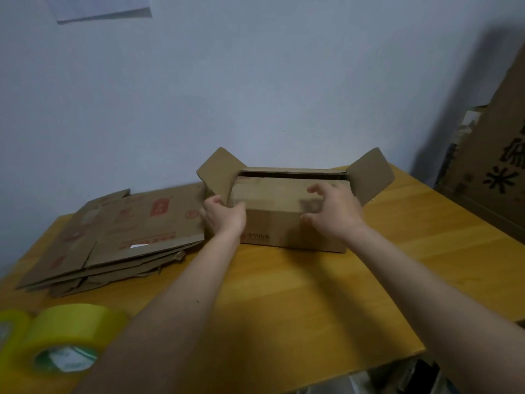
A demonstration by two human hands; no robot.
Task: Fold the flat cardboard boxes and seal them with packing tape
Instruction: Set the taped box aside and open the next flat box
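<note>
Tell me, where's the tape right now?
In the head view, two yellow tape rolls sit at the table's near left corner, just in front of the flat boxes and beside the left forearm.

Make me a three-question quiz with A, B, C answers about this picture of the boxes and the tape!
1. Where is the stack of flat boxes?
A. left of the open box
B. on top of it
C. on the floor

2. What colour is the big tape roll?
A. blue
B. yellow
C. red

3. How are the open box's two end flaps?
A. taped shut
C. torn off
B. sticking up

Answers: 1 A, the stack lies on the table to the left. 2 B, it is yellow. 3 B, the left flap and right flap stand up with no tape on them.
</note>
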